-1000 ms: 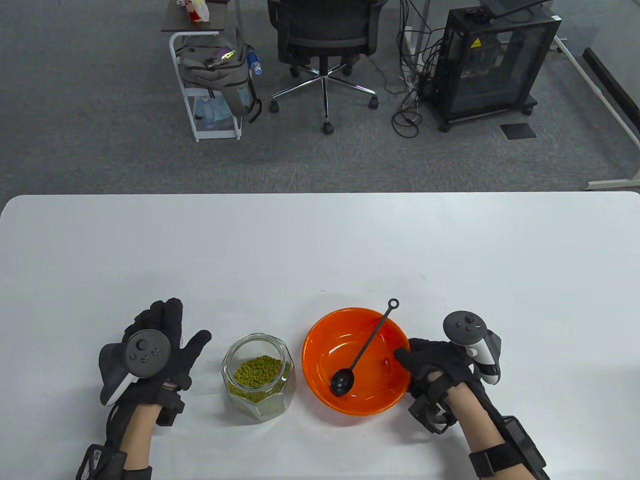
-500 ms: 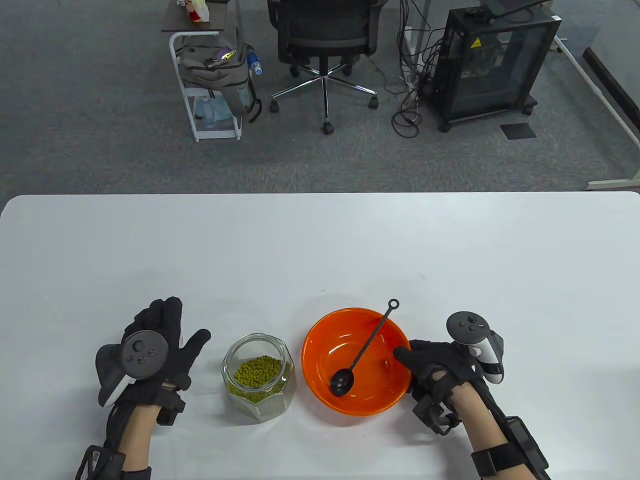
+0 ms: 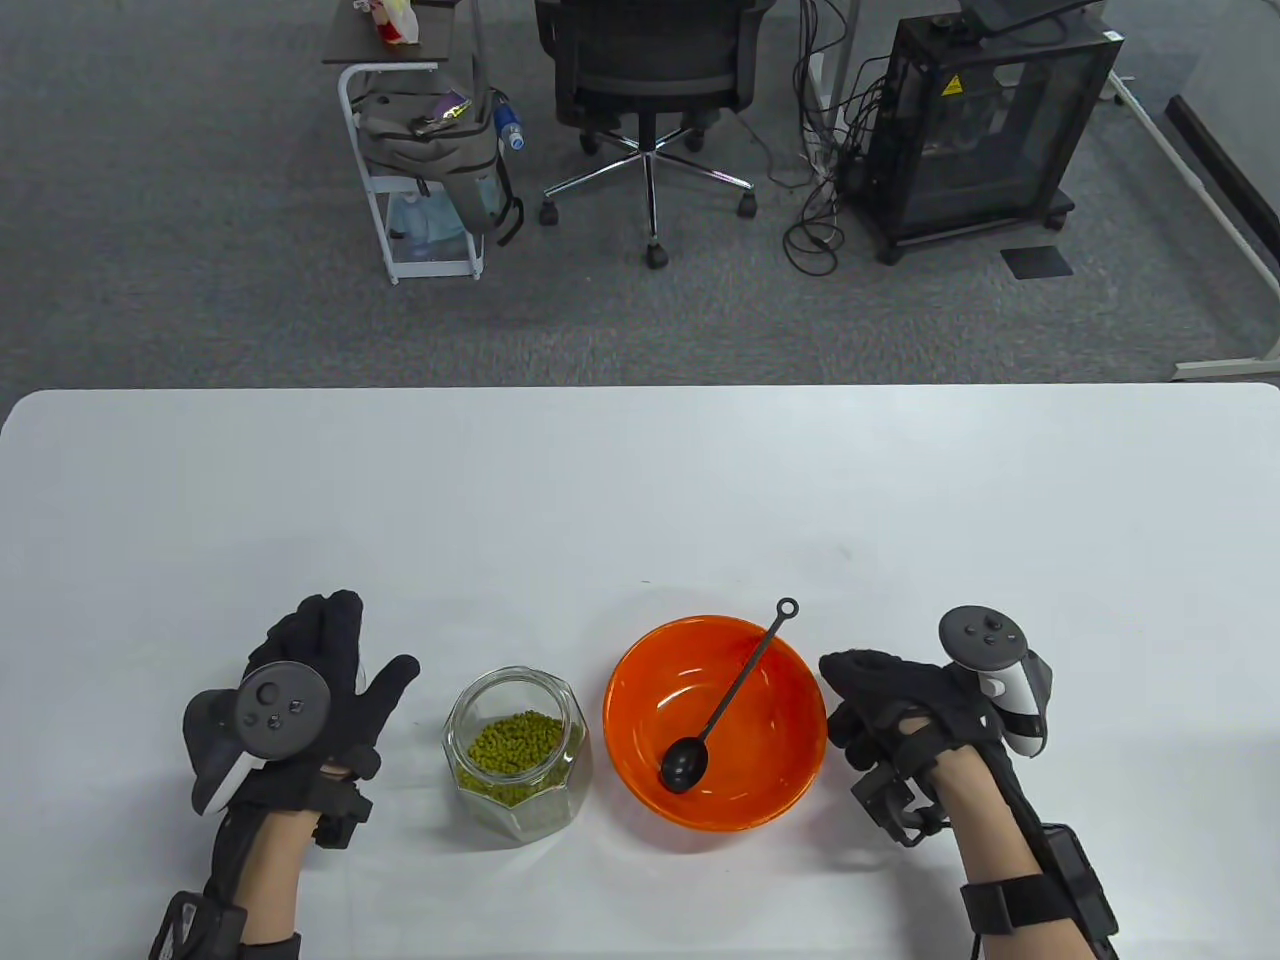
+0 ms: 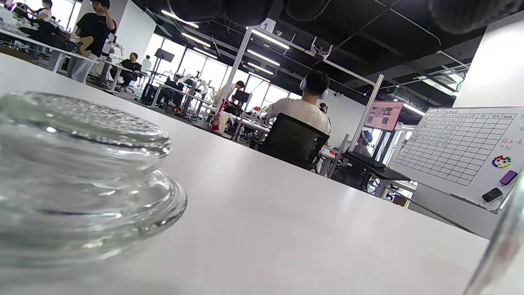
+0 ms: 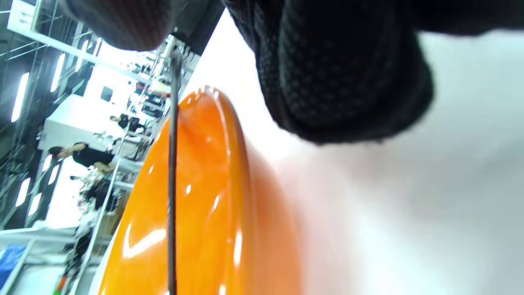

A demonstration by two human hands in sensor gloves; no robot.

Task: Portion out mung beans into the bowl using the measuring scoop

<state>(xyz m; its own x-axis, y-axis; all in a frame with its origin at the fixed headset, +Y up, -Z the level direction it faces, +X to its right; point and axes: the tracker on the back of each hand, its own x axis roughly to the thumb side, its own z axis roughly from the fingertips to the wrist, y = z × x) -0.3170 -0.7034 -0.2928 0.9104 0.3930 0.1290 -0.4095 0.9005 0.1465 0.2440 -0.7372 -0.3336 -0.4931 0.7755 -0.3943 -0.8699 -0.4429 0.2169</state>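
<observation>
1. The right hand [image 3: 900, 700] lay at the lower right of the frame, just right of the orange bowl [image 3: 640, 790]; its fingers seemed loosely curled, holding nothing, though the blurred wrist view left that uncertain.
2. The left hand [image 3: 320, 680] rested flat at lower left, fingers straight and together.
3. The measuring scoop [image 3: 725, 700] lay in the bowl, handle over the upper rim.
4. The jar of mung beans [image 3: 515, 755] stood open between left hand and bowl.
5. Scooping looked unstarted; next, grasp the scoop's handle.

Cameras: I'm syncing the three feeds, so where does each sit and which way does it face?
Table view: overhead, looking down; left hand, right hand, jar, bowl, scoop.
Left wrist view: near the tabletop, facing across the office past a glass lid; fingertips at top.
Right wrist view: on its side, facing the bowl; fingers at top.
Shared: bowl, scoop handle.
</observation>
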